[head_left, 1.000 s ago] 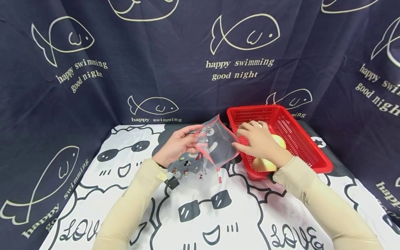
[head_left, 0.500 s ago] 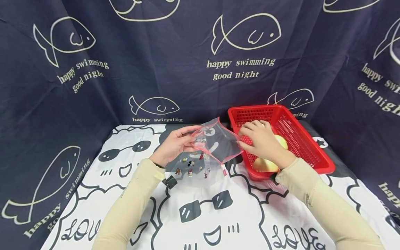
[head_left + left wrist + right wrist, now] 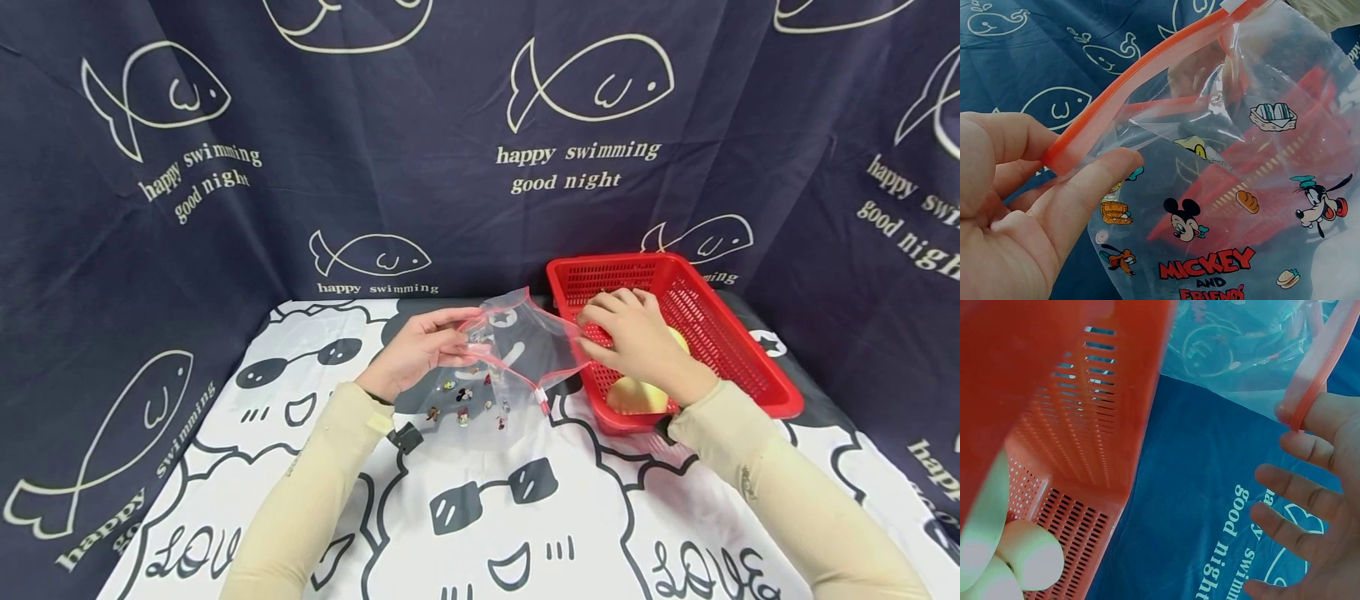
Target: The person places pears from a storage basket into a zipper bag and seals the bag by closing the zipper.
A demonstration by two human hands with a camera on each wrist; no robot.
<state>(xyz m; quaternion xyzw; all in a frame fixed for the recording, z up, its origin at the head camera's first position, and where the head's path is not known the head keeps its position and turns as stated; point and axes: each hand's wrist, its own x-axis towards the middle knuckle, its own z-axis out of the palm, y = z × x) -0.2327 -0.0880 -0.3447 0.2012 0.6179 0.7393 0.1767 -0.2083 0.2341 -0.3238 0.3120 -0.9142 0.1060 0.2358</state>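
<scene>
A clear plastic zip bag (image 3: 480, 429) with a red zip strip and printed cartoon characters hangs between both hands, its mouth spread apart. My left hand (image 3: 416, 350) pinches the left end of the strip between thumb and fingers; the left wrist view shows this end of the bag (image 3: 1210, 240) close up. At the opposite end, my right hand (image 3: 633, 337) pinches the strip with thumb and index finger, its other fingers loose in the right wrist view. A white-and-red slider (image 3: 542, 400) sits at the near corner of the mouth.
Right beside the bag stands a red perforated basket (image 3: 780, 402), partly under my right hand. Inside it lie pale yellow rounded things (image 3: 636, 397), their kind unclear. A dark curtain (image 3: 465, 192) with fish drawings rises behind the patterned cloth (image 3: 300, 517).
The right hand has shifted slightly right, drawing the bag's mouth wider. The left hand has moved little, and the printed front of the bag has turned more into view.
</scene>
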